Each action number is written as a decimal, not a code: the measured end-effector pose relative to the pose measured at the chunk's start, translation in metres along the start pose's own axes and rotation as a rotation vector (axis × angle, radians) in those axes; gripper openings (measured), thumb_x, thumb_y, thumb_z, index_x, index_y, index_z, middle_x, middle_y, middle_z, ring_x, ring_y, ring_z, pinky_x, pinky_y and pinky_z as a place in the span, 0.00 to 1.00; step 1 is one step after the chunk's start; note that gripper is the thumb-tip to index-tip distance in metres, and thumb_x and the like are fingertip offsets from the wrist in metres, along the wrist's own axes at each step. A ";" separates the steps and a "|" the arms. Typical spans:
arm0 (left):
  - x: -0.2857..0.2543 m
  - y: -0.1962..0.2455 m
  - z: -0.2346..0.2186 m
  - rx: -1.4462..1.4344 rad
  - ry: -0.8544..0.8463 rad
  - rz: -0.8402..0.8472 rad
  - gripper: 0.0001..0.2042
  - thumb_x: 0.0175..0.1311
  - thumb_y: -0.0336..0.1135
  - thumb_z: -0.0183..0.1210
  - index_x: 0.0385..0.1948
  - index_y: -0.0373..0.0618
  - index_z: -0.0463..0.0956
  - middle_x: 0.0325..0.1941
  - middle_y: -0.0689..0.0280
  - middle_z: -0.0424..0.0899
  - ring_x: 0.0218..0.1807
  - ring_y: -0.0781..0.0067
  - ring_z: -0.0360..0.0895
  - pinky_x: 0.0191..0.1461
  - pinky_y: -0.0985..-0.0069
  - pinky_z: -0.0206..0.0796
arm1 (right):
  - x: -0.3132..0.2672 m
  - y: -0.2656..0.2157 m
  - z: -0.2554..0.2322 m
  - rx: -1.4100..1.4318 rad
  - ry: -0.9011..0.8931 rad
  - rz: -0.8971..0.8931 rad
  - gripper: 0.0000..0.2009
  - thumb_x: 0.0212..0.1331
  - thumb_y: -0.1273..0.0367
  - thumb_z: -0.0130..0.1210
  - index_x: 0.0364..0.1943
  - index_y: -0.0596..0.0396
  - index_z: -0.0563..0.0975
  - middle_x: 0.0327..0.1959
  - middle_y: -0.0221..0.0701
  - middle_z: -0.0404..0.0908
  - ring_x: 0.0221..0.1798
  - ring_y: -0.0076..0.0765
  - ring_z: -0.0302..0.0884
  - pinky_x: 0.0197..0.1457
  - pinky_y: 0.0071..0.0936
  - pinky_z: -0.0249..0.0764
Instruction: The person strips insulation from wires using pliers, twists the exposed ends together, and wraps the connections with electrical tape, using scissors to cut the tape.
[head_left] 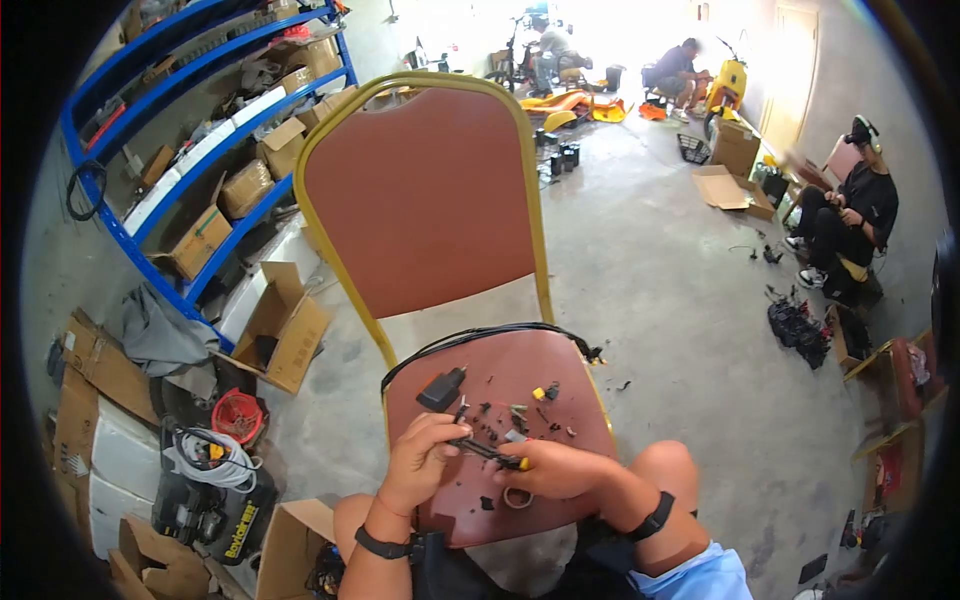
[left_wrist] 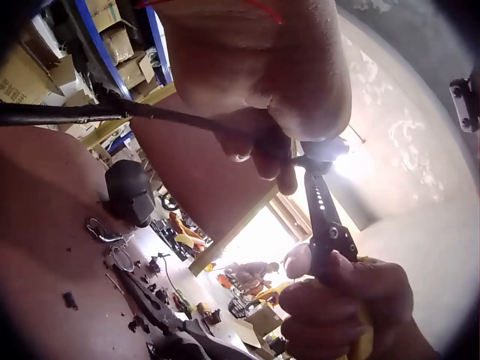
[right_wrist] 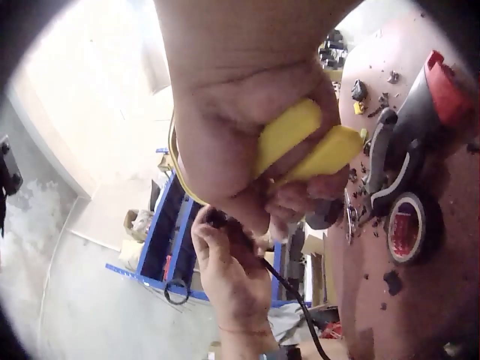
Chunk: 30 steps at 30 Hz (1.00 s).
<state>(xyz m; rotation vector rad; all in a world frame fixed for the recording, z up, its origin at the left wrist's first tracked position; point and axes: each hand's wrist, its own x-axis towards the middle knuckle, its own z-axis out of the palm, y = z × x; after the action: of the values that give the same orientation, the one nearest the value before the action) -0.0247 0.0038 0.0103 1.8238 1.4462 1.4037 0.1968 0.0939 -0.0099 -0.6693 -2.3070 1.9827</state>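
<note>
My right hand (head_left: 560,470) grips the yellow handles (right_wrist: 289,135) of wire strippers (left_wrist: 330,236), whose dark, hole-punched jaws point up at my left hand (head_left: 418,462). Between the fingers of that left hand is a black cable (left_wrist: 176,116), its end right at the tool's tip. Both hands are over a red-brown chair seat (head_left: 480,355). On the seat lie a black block (head_left: 440,388), a roll of black tape (right_wrist: 433,229), pliers (left_wrist: 146,300) and several small dark scraps. A yellow connector (head_left: 540,394) sits toward the seat's right side.
More black cable (head_left: 470,338) lies along the seat's back edge, below the chair's backrest (head_left: 420,200). Blue shelving (head_left: 240,240) with boxes stands left; an open carton (head_left: 290,340) is on the floor. A seated person (head_left: 860,210) is at right, and others sit farther back.
</note>
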 end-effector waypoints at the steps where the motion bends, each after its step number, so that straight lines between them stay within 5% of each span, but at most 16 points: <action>1: -0.002 -0.003 -0.001 0.007 0.020 0.003 0.07 0.68 0.31 0.57 0.43 0.42 0.81 0.43 0.59 0.83 0.47 0.61 0.79 0.54 0.69 0.70 | 0.001 -0.013 0.002 -0.045 0.039 -0.017 0.12 0.71 0.65 0.52 0.50 0.57 0.74 0.25 0.33 0.78 0.29 0.28 0.77 0.32 0.32 0.71; 4: -0.005 -0.014 0.000 -0.037 0.086 0.008 0.08 0.72 0.33 0.56 0.44 0.41 0.78 0.45 0.60 0.83 0.47 0.66 0.79 0.55 0.71 0.70 | -0.003 -0.036 0.020 -0.197 0.227 0.032 0.12 0.65 0.68 0.53 0.51 0.55 0.73 0.28 0.45 0.81 0.31 0.51 0.80 0.36 0.44 0.72; 7: -0.008 -0.009 0.007 -0.177 0.170 -0.052 0.09 0.73 0.36 0.56 0.44 0.40 0.77 0.45 0.61 0.82 0.46 0.70 0.78 0.53 0.73 0.70 | -0.001 -0.034 0.029 -0.274 0.359 -0.019 0.15 0.60 0.72 0.52 0.52 0.55 0.72 0.33 0.49 0.81 0.37 0.61 0.79 0.40 0.49 0.72; 11: -0.007 -0.004 0.017 -0.226 0.241 -0.103 0.11 0.74 0.38 0.55 0.44 0.39 0.75 0.42 0.61 0.83 0.43 0.75 0.79 0.49 0.77 0.71 | 0.003 -0.022 0.033 -0.381 0.417 -0.046 0.16 0.59 0.71 0.51 0.52 0.54 0.70 0.38 0.48 0.80 0.43 0.60 0.79 0.43 0.51 0.73; 21: 0.000 -0.010 0.033 -0.227 0.290 -0.317 0.09 0.77 0.37 0.50 0.44 0.40 0.73 0.29 0.67 0.80 0.24 0.85 0.72 0.25 0.84 0.65 | 0.012 -0.001 0.028 -0.627 0.677 -0.189 0.11 0.56 0.71 0.52 0.43 0.58 0.71 0.33 0.47 0.79 0.35 0.58 0.81 0.38 0.48 0.78; 30: 0.002 -0.008 0.034 -0.205 0.277 -0.373 0.07 0.78 0.35 0.47 0.43 0.43 0.72 0.24 0.73 0.73 0.23 0.86 0.68 0.25 0.85 0.62 | 0.009 -0.008 0.023 -0.722 0.688 -0.150 0.10 0.55 0.72 0.53 0.41 0.57 0.72 0.33 0.45 0.78 0.34 0.55 0.81 0.37 0.46 0.77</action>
<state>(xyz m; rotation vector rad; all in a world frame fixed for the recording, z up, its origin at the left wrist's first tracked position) 0.0010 0.0173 -0.0087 1.1962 1.6050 1.5794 0.1797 0.0743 -0.0091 -0.9626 -2.4240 0.6315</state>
